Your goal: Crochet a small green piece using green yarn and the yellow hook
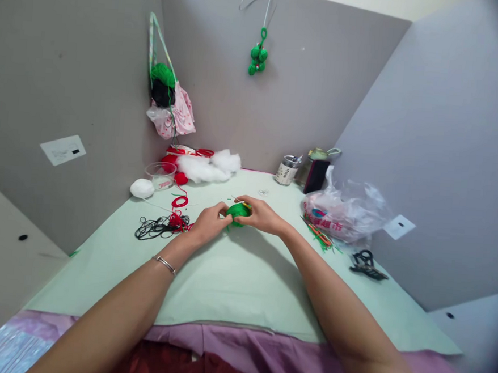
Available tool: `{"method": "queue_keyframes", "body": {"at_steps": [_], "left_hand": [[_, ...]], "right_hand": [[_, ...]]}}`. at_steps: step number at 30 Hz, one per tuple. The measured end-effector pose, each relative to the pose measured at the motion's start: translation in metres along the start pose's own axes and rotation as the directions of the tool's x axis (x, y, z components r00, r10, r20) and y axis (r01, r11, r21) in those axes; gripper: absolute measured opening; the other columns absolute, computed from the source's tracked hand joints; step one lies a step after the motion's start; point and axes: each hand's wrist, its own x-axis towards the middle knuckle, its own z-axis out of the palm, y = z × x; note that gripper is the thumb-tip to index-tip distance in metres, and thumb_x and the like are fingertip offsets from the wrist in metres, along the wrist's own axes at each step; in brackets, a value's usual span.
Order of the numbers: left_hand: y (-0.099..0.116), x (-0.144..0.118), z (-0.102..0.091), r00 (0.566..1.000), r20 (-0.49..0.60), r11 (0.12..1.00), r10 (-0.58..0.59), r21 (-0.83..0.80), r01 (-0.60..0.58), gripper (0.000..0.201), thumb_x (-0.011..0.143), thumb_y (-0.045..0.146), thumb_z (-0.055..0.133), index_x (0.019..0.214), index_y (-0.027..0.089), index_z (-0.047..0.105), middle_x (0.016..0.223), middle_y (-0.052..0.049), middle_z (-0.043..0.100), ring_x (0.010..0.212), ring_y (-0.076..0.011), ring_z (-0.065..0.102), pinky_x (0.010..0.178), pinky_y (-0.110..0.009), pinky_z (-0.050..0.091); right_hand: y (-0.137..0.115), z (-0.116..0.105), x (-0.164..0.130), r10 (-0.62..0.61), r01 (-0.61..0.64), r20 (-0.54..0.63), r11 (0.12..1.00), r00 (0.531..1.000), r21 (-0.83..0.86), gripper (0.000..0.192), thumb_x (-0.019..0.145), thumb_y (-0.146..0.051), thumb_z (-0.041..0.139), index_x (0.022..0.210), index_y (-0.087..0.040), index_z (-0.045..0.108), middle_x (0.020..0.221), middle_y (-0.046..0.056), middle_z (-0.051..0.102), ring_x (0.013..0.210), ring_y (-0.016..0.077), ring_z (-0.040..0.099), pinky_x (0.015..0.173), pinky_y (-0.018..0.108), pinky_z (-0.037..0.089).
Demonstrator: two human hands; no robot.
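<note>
Both hands meet over the middle of the pale green table cover. Between them sits a small green yarn piece. My left hand pinches its left side with the fingertips. My right hand grips its right side, and a thin light-coloured stick, perhaps a hook or needle, pokes out above the fingers. A thin bracelet circles my left wrist. Much of the green piece is hidden by my fingers.
Black cord and red cord lie left of my hands. White stuffing, a clear bowl and a white ball sit at the back left. A plastic bag, scissors and a tin are on the right. Green balls hang on the wall.
</note>
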Motion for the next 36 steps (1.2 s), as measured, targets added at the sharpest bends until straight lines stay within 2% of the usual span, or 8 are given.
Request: {"method": "queue_keyframes", "body": {"at_steps": [9, 14, 17, 20, 22, 24, 31, 36], "left_hand": [[-0.006, 0.005, 0.004, 1.0, 0.007, 1.0, -0.002, 0.023, 0.002, 0.038, 0.101, 0.038, 0.069, 0.133, 0.019, 0.066, 0.136, -0.011, 0.067, 0.114, -0.0292, 0.069, 0.094, -0.049, 0.061], [-0.007, 0.005, 0.002, 0.998, -0.068, 1.0, -0.009, -0.022, 0.007, 0.039, 0.101, 0.037, 0.069, 0.135, 0.018, 0.065, 0.136, -0.012, 0.067, 0.113, -0.0283, 0.07, 0.094, -0.05, 0.061], [-0.004, 0.003, 0.001, 0.991, -0.136, 1.0, -0.006, -0.008, 0.005, 0.038, 0.101, 0.037, 0.068, 0.134, 0.019, 0.065, 0.136, -0.012, 0.067, 0.114, -0.0278, 0.069, 0.095, -0.05, 0.061], [-0.001, 0.0, 0.002, 0.989, -0.147, 1.0, -0.013, 0.01, 0.015, 0.037, 0.101, 0.037, 0.068, 0.134, 0.019, 0.065, 0.136, -0.012, 0.067, 0.113, -0.0275, 0.069, 0.095, -0.049, 0.061], [0.0, 0.0, 0.003, 0.989, -0.147, 1.0, -0.027, 0.01, 0.029, 0.037, 0.101, 0.037, 0.068, 0.134, 0.019, 0.065, 0.136, -0.012, 0.067, 0.114, -0.0275, 0.069, 0.095, -0.049, 0.061], [0.0, 0.002, 0.003, 0.988, -0.151, 0.999, -0.044, -0.006, 0.044, 0.038, 0.101, 0.037, 0.068, 0.134, 0.019, 0.065, 0.136, -0.012, 0.067, 0.114, -0.0281, 0.069, 0.095, -0.05, 0.061], [-0.006, 0.01, 0.002, 0.99, -0.097, 0.988, -0.097, -0.126, 0.085, 0.04, 0.1, 0.038, 0.069, 0.134, 0.018, 0.065, 0.136, -0.011, 0.067, 0.114, -0.029, 0.07, 0.094, -0.05, 0.061], [-0.004, 0.006, 0.003, 0.996, -0.065, 0.986, -0.068, -0.156, 0.058, 0.039, 0.101, 0.037, 0.069, 0.135, 0.018, 0.064, 0.136, -0.012, 0.067, 0.113, -0.0279, 0.07, 0.094, -0.05, 0.061]], "right_hand": [[-0.007, -0.006, -0.001, -0.018, 0.005, 0.111, 0.993, 0.994, 0.122, 0.059, 0.077, -0.041, 0.079, 0.131, -0.018, 0.069, 0.086, -0.001, 0.064, 0.076, 0.0159, 0.053, 0.069, 0.028, 0.046], [0.002, -0.008, 0.002, 0.071, -0.067, -0.02, 0.986, 0.997, 0.151, 0.061, 0.079, -0.054, 0.079, 0.124, -0.015, 0.069, 0.093, 0.004, 0.066, 0.082, 0.0181, 0.056, 0.07, 0.029, 0.045], [0.005, -0.003, 0.004, 0.127, -0.113, -0.091, 0.982, 0.988, 0.149, 0.052, 0.081, -0.056, 0.077, 0.111, -0.014, 0.07, 0.09, 0.003, 0.065, 0.08, 0.0173, 0.053, 0.069, 0.029, 0.041], [0.002, 0.003, 0.004, 0.133, -0.12, -0.065, 0.978, 0.989, 0.168, 0.035, 0.081, -0.051, 0.074, 0.086, -0.017, 0.067, 0.077, -0.002, 0.055, 0.072, 0.0146, 0.046, 0.064, 0.027, 0.035], [-0.002, 0.007, 0.004, 0.13, -0.118, -0.048, 0.974, 0.99, 0.195, 0.027, 0.081, -0.044, 0.071, 0.082, -0.018, 0.063, 0.074, -0.004, 0.051, 0.07, 0.0133, 0.043, 0.061, 0.026, 0.033], [-0.005, 0.009, 0.005, 0.133, -0.124, -0.026, 0.966, 0.991, 0.228, 0.023, 0.08, -0.039, 0.067, 0.09, -0.019, 0.064, 0.074, -0.005, 0.05, 0.066, 0.0122, 0.041, 0.058, 0.025, 0.031], [-0.001, 0.006, 0.005, 0.123, -0.144, 0.086, 0.94, 0.989, 0.308, 0.05, 0.08, -0.042, 0.061, 0.125, -0.02, 0.062, 0.075, -0.006, 0.053, 0.055, 0.0099, 0.038, 0.048, 0.024, 0.028], [0.002, 0.003, 0.004, 0.099, -0.101, 0.022, 0.963, 0.995, 0.249, 0.048, 0.076, -0.036, 0.066, 0.12, -0.018, 0.066, 0.093, 0.001, 0.065, 0.076, 0.0152, 0.054, 0.067, 0.027, 0.045]]}}
